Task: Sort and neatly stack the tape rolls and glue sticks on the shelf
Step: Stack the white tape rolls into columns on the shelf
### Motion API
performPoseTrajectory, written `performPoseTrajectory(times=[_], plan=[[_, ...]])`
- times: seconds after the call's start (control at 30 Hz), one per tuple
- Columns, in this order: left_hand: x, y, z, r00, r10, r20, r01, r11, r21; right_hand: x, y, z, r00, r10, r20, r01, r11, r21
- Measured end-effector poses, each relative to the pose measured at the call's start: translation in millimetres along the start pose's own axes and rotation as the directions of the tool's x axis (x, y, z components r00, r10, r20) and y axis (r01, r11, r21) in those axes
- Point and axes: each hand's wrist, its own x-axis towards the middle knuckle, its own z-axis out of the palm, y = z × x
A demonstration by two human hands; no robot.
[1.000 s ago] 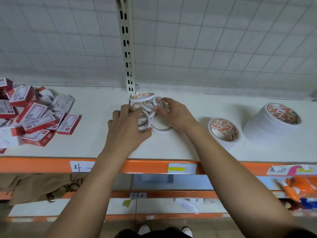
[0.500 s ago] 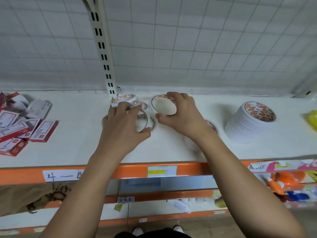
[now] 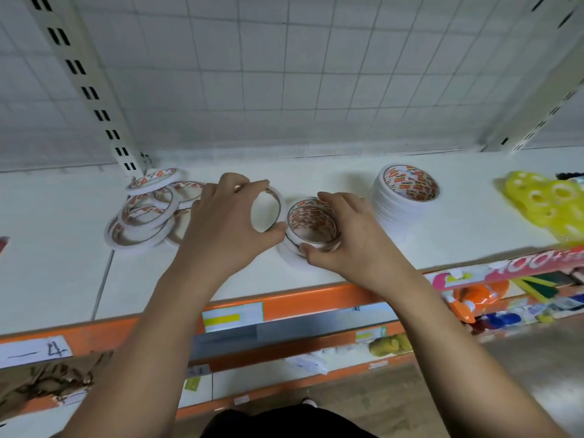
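I had the left hand [image 3: 221, 226] pinching one thin tape roll [image 3: 267, 210] by its rim, thumb under and fingers over. It was tilted on edge just beside the short stack [image 3: 311, 226], ready to go on top (my guess). The right hand [image 3: 354, 238] curled round that short stack, thumb at the front and fingers at the far side, apparently squaring it on the white shelf [image 3: 63, 248]. The loose heap [image 3: 148, 213] lay to the left by the upright [image 3: 94, 99], and the tall stack [image 3: 407, 194] was just to the right. Half a second before, the right hand held a roll lifted clear and the left hand was over the heap. Both had since come rightward.
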Motion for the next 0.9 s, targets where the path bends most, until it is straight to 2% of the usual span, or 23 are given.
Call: performPoseTrajectory(times=[0.23, 0.43, 0.57, 0.77, 0.9], plan=[[5, 19, 6, 0.999, 0.034, 0.027, -0.034, 0.999, 0.007, -2, 9, -4, 0.997, -0.054, 0.058, 0.051, 0.998, 0.042], [10, 43, 18, 0.992, 0.089, 0.086, -0.093, 0.995, 0.047, -6, 26, -6, 0.990, 0.035, 0.139, -0.068, 0.968, 0.242], [14, 61, 30, 0.985, 0.124, 0.122, -0.137, 0.985, 0.102, -10, 37, 0, 0.991, 0.051, 0.126, -0.088, 0.949, 0.303], [14, 68, 41, 0.981, 0.126, 0.147, -0.145, 0.980, 0.134, -11, 39, -1, 0.999, -0.015, 0.051, -0.008, 0.911, 0.412], [11, 62, 36, 0.974, 0.143, 0.178, -0.157, 0.985, 0.066, -10, 39, -1, 0.998, -0.028, 0.054, 0.001, 0.900, 0.435]])
